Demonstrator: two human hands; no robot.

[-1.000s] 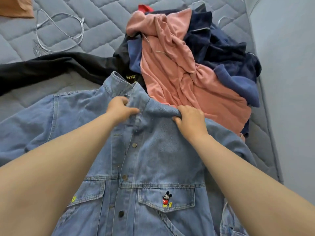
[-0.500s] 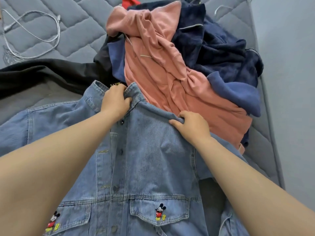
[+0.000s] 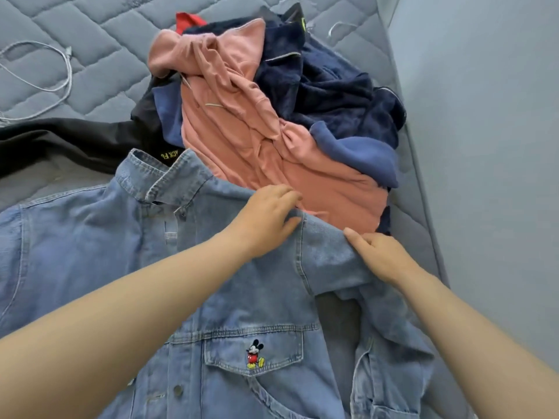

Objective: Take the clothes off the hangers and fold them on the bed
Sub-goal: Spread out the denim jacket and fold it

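Observation:
A light blue denim jacket (image 3: 272, 303) with a cartoon mouse on its chest pocket lies front up on the grey quilted bed (image 3: 106, 40), collar pointing away from me. My left hand (image 3: 266, 219) lies on the jacket's right shoulder seam with its fingers stretched out flat. My right hand (image 3: 378, 255) grips the upper edge of the jacket's right sleeve, its fingers curled over the fabric. No hanger shows in the jacket.
Behind the jacket is a heap of clothes: a pink garment (image 3: 242, 131), a navy fleece (image 3: 332, 86), a black garment (image 3: 75, 140), a red scrap (image 3: 187, 21). A wire hanger hook (image 3: 335, 25) pokes out. A white cable (image 3: 65, 83) lies far left. A wall (image 3: 484, 146) borders the right.
Both hands left the collar and moved right. The left hand now lies on the right shoulder seam and the right hand holds the sleeve. The collar lies released.

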